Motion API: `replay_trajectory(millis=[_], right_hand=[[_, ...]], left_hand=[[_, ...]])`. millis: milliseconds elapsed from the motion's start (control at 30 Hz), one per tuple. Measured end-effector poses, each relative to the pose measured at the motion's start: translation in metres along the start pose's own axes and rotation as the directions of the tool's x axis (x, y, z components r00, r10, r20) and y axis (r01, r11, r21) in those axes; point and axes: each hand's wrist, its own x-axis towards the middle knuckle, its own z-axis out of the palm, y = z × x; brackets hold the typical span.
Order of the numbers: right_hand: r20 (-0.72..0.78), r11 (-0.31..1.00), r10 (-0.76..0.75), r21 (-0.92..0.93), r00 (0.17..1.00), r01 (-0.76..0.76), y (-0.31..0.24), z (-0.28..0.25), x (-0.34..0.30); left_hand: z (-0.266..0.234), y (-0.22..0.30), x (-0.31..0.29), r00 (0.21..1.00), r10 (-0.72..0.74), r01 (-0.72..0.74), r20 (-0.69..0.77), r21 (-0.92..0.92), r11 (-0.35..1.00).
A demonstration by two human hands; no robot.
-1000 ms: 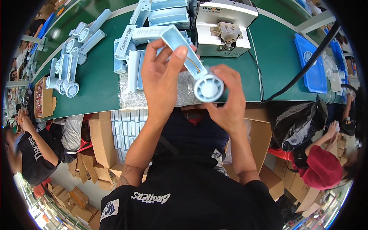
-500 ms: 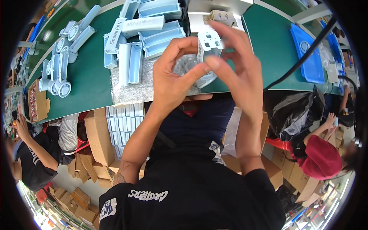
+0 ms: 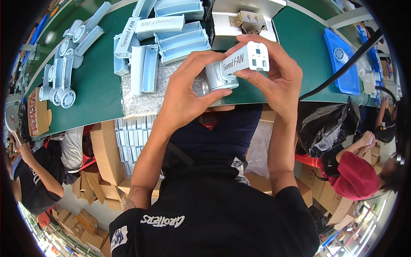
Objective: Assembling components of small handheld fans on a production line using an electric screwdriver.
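One casing (image 3: 234, 64) between left grip (image 3: 182, 91) and right (image 3: 281, 77)

– What sort of place is this?
– A factory assembly workshop: matching light-blue casings (image 3: 182, 43) lie piled on a long green workbench (image 3: 299, 55).
– What else shows it?
– Cardboard boxes (image 3: 107, 154) crowd the floor, and a person in red (image 3: 353, 176) and another in black (image 3: 36, 188) appear at either side.

Held fan housing (image 3: 234, 64): smooth, satin plastic
Far shells (image 3: 182, 43): smooth, slightly glossy plastic
Bench sheet (image 3: 141, 103): crinkled, shiny plastic film
Far bracket (image 3: 251, 20): shiny metal
Right tray (image 3: 342, 76): smooth plastic
Right bag (image 3: 329, 128): wrinkled, glossy plastic
Left carton (image 3: 105, 152): matt cardboard
Near shirt (image 3: 214, 218): matt cloth
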Motion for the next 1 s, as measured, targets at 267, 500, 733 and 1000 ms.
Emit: replay_trajectory(millis=[267,500,733,1000], right_hand=[[0.063,0.983,-0.13,-0.119,0.99,0.136,-0.002,-0.003,0.0],[0.013,0.988,-0.147,-0.044,0.989,0.148,0.005,-0.003,-0.003],[0.055,0.99,-0.118,-0.072,0.991,0.122,-0.002,-0.001,0.004],[-0.576,0.876,-0.481,-0.339,0.661,0.342,-0.03,-0.014,0.074]], left_hand=[[0.003,-0.011,-0.002,1.0,-0.002,0.001,-0.016,-0.075,0.997],[0.001,-0.009,0.0,1.0,0.015,-0.014,0.014,-0.08,0.997],[-0.004,-0.012,-0.001,0.999,0.039,-0.04,-0.012,-0.058,0.998],[0.0,-0.007,-0.004,0.999,0.04,-0.039,-0.023,0.04,0.998]])
